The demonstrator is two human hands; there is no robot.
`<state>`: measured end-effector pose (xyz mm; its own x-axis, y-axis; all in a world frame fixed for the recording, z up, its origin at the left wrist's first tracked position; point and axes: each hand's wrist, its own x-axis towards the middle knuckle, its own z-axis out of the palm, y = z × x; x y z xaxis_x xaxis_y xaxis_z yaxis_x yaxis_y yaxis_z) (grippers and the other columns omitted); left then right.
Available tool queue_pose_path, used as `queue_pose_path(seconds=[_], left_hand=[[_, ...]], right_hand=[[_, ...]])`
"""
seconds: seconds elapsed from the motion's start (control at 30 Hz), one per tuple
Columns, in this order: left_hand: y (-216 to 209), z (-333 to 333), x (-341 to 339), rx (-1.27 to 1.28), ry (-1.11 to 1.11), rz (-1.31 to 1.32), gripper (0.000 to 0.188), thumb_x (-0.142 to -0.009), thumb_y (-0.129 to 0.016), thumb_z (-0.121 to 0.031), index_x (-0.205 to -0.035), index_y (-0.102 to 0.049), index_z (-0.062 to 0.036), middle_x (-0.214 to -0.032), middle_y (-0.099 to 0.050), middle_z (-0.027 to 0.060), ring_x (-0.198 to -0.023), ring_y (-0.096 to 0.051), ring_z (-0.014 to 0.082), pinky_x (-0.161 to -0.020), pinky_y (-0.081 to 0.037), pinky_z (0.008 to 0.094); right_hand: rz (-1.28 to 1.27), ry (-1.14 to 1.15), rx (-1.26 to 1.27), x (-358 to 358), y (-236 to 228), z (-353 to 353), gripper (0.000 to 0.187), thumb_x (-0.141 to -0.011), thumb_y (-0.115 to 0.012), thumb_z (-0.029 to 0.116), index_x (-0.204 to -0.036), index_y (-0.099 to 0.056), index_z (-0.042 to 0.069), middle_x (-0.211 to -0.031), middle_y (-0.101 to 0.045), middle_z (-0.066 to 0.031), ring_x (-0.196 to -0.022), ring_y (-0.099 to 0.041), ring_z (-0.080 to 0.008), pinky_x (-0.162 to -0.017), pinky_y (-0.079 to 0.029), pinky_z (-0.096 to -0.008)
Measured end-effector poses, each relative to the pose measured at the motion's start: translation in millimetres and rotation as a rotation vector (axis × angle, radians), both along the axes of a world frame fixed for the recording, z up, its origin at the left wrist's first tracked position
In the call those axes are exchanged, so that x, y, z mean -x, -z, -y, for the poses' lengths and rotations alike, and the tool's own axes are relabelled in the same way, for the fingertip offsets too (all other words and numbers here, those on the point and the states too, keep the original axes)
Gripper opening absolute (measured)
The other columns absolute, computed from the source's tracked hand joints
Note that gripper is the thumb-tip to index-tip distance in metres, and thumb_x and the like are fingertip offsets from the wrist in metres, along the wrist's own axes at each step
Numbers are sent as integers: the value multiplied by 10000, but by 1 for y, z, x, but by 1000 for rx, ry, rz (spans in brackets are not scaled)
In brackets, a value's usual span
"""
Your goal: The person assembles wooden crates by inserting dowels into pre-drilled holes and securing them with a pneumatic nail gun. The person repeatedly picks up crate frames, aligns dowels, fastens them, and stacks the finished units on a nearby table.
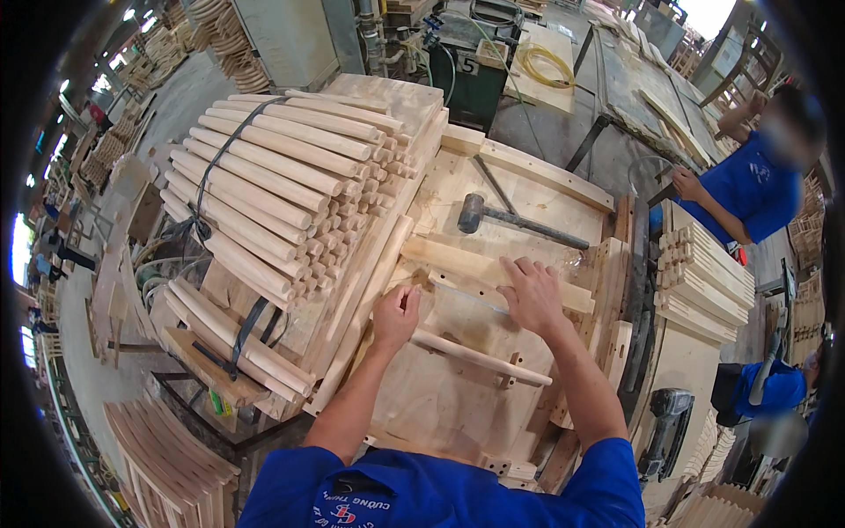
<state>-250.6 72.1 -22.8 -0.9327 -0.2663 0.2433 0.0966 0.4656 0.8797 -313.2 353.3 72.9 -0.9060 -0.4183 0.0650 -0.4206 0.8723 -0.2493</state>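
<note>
While one large strapped bundle of dowels [273, 167] lies at left, the left hand [398, 314] curls near one pale rail [471, 261] on the tabletop [431, 392]; whether that grip pinches anything, I cannot tell. The rail's long axis runs left-right, its right end nearer. One mallet [528, 224] lies beyond; the right hand [534, 297], grip spread, rests on the rail.

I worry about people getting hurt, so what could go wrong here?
The bare right hand is on a pale wooden bar, so a splinter could poke it. The dark mallet lies just beyond that hand and might get knocked. The big pile of round rods has a black strap toward its left ends, so the other ends could perhaps shift if bumped.
</note>
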Motion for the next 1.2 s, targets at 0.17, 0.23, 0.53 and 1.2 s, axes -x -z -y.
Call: queue_pose_path(seconds=[0.17, 0.23, 0.53, 1.2], left_hand=[[-1, -2, -5, 13, -38, 7, 163, -1028, -721, -165, -956, -737, -19, -728, -658, 132, -604, -588, 235, -611, -492, 374], [-4, -3, -5, 34, -29, 17, 149, -1025, -724, -157, -969, -743, -20, -744, -673, 125, -610, -590, 228, -617, -496, 368], [12, 6, 3, 75, 20, 35, 119, -1040, -701, -111, -1005, -740, -4, -827, -704, 82, -754, -650, 151, -707, -533, 334], [-35, -123, -48, 405, 1002, 97, 349, -893, -843, -390, -1025, -772, -75, -1029, -683, 130, -1061, -631, 351, -959, -498, 473]], right_hand=[[-10, 37, 176, -4, 34, -1, 472, -949, -742, 275, -1386, -678, 107, -1189, -693, -126, -1114, -643, -354, -982, -451, -508], [-16, 86, 259, -5, 52, 1, 431, -960, -725, 276, -1355, -694, 107, -1162, -696, -129, -1114, -641, -355, -996, -445, -521], [-410, 184, 92, -46, 41, 21, 516, -973, -722, 306, -1434, -636, 91, -1297, -674, -187, -1245, -604, -401, -1090, -432, -543], [626, 1091, 1059, -374, -15, -95, 386, -1022, -757, 337, -1175, -594, 23, -952, -672, -71, -848, -661, -196, -792, -569, -384]])
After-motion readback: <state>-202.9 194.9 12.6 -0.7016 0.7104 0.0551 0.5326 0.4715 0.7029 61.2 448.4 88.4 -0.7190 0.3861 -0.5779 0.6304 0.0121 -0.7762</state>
